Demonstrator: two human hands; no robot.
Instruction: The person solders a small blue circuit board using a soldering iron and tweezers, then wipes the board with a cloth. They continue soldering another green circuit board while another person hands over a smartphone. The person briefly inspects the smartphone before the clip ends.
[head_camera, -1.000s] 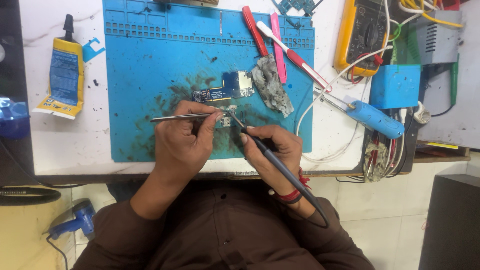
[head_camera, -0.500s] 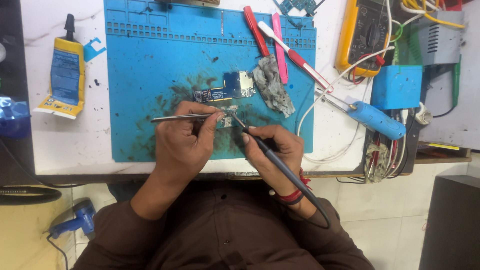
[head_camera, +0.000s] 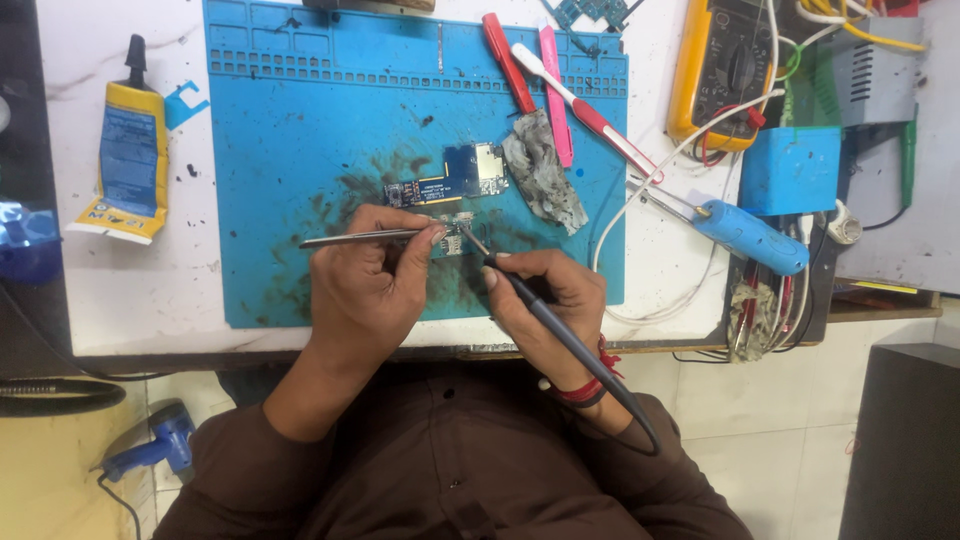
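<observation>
Far left of bench: yellow tube (head_camera: 128, 150), black nozzle up, carrying a blue rectangular label (head_camera: 127, 158); lies flat on white top, well apart from blue mat (head_camera: 300, 120). Top right: yellow multimeter (head_camera: 722, 70), dark face with round dial; screen itself not discernible. Right of meter: grey vented box (head_camera: 872, 82). Below it: plain blue box (head_camera: 790, 170), no label seen.

White bench (head_camera: 150, 290) under blue mat (head_camera: 300, 150)
</observation>
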